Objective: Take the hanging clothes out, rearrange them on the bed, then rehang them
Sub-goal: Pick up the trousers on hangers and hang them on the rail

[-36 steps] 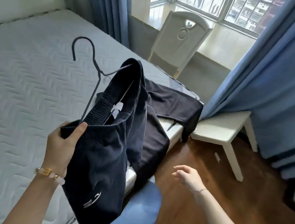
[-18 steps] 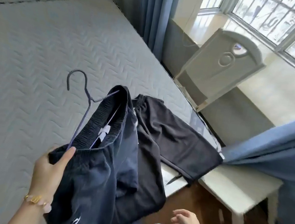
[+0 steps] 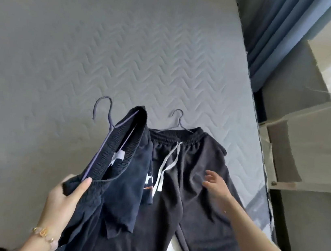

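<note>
Left hand pinches navy shorts plus their hanger above the bed; right hand open, empty, over black pants lying flat (own hanger attached). Mid-rearranging probably; rehanging left.

Trousers lie on the bed | held shorts to their left | chair right of bed

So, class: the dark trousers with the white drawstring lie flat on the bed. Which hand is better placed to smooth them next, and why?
The right hand. It hovers open and empty directly over the trousers on the bed. The left hand is shut on another dark garment and its hanger.
</note>
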Tool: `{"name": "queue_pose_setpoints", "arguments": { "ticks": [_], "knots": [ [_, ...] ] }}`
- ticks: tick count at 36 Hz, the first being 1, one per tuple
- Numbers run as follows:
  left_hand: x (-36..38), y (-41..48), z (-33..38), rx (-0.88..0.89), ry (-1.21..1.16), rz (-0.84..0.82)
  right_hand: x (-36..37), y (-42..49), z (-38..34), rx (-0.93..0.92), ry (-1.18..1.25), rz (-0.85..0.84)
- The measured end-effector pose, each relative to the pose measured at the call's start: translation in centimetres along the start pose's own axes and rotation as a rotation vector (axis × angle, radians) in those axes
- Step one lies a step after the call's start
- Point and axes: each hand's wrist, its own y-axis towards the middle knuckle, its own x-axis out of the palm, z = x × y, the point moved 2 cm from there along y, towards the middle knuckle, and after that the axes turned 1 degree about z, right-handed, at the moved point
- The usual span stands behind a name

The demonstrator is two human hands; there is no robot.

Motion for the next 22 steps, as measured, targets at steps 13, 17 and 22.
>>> {"name": "queue_pose_setpoints", "arguments": {
  "ticks": [13, 17, 22],
  "knots": [
    [7.3, 3.6, -2.1, -0.143, 0.068, 0.137, -2.2, 18.0, -6.3, -0.219, -0.453, -0.009],
    [8.5, 4.5, -2.9, -0.164, 0.116, 0.122, -2.1, 21.1, -6.5, -0.237, -0.498, 0.016],
    [9.9, 5.1, -3.3, -0.249, 0.154, 0.105, -1.3, 24.1, -6.2, -0.227, -0.516, -0.011]
  ]
}}
